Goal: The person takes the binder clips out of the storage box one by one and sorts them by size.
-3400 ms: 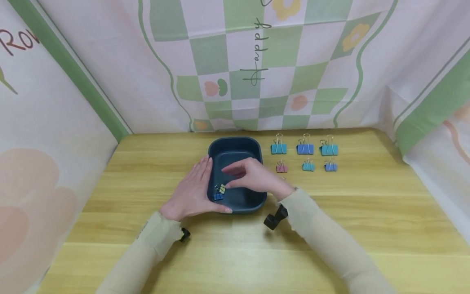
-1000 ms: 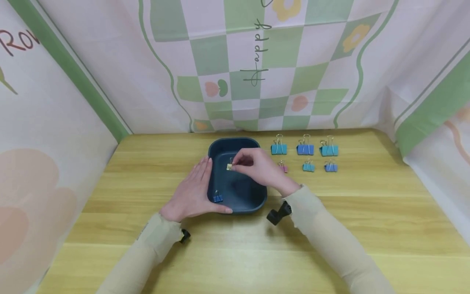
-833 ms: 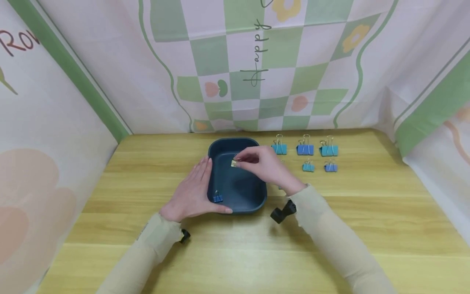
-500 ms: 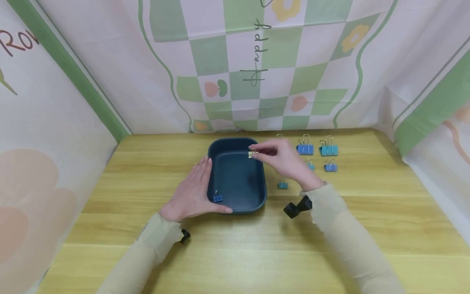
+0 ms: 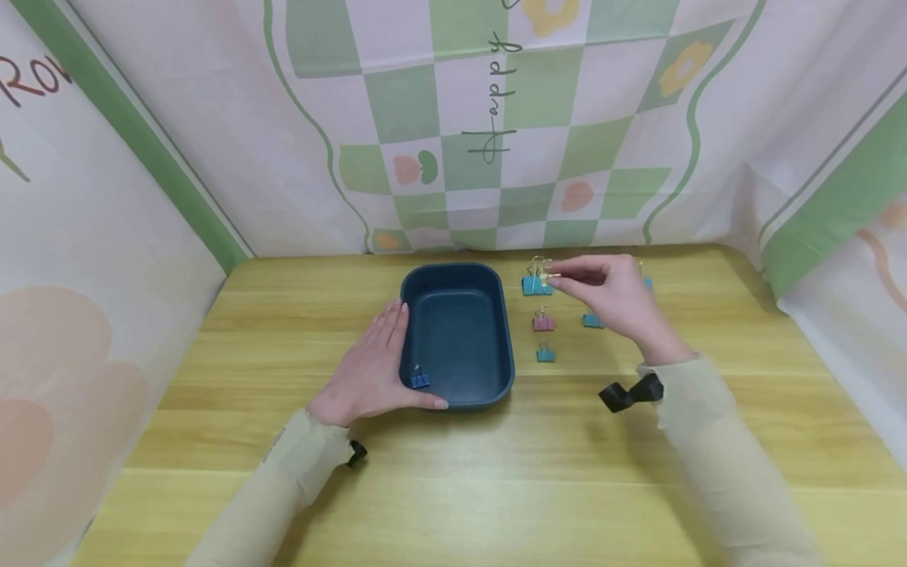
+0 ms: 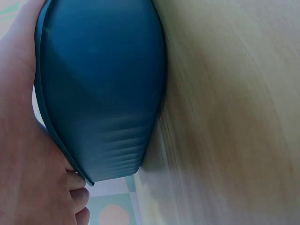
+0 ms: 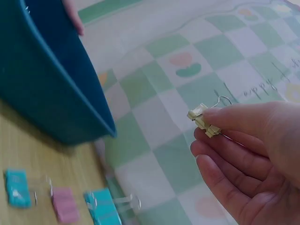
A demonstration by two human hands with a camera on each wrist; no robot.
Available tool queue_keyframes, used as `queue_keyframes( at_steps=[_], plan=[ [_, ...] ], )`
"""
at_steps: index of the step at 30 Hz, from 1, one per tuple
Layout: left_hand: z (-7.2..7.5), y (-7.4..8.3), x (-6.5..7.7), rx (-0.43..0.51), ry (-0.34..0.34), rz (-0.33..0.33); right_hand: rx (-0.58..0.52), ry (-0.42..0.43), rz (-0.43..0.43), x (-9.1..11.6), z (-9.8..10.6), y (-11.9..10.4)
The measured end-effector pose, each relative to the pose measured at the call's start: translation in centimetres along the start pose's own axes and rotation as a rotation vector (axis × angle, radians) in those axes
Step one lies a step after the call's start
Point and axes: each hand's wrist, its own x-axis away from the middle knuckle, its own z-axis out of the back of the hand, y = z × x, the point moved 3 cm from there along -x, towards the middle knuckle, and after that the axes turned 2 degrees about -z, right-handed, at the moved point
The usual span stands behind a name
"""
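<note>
My left hand (image 5: pixel 368 366) rests along the left and front rim of a dark teal bin (image 5: pixel 506 346), fingers straight and thumb spread over the near edge. The left wrist view shows that hand (image 6: pixel 28 126) against the rim above the bin's outer wall (image 6: pixel 103 79). A small blue binder clip (image 5: pixel 420 379) lies in the bin's near left corner. My right hand (image 5: pixel 612 295) pinches a small yellow binder clip (image 7: pixel 201 119) between thumb and index finger. It is right of the bin, in front of a large teal binder clip (image 5: pixel 536 286) in the head view.
Right of the bin stand a pink binder clip (image 5: pixel 543 324), a small teal binder clip (image 5: pixel 546 356) and another teal one (image 5: pixel 592 320). The right hand hides other clips in the back rows. A patterned curtain (image 5: pixel 475 197) hangs behind the wooden table (image 5: pixel 453 480).
My right hand has picked the yellow binder clip from the bin beside the blue one, lifted it, and carried it right past the bin's rim. The left hand has stayed on the bin.
</note>
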Motion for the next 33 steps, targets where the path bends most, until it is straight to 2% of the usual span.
queue_keyframes(
  at_steps=[6, 11, 23, 28, 33],
  plan=[
    [0.0, 0.0, 0.0, 0.001, 0.003, 0.002, 0.024, 0.019, -0.048, 1.2, 1.8, 1.6],
    [0.0, -0.1, -0.1, -0.004, 0.003, 0.007, 0.095, -0.009, -0.1, 2.3, 2.7, 3.2],
    [0.0, 0.1, 0.0, -0.008, -0.006, 0.005, 0.166, -0.079, -0.194, 5.3, 2.9, 8.4],
    [-0.1, 0.0, -0.1, -0.005, -0.003, 0.005, 0.202, -0.126, -0.177, 6.1, 2.4, 10.2],
    [-0.1, 0.0, -0.1, 0.002, -0.003, 0.011, 0.247, -0.132, -0.141, 6.5, 1.9, 11.0]
  ],
)
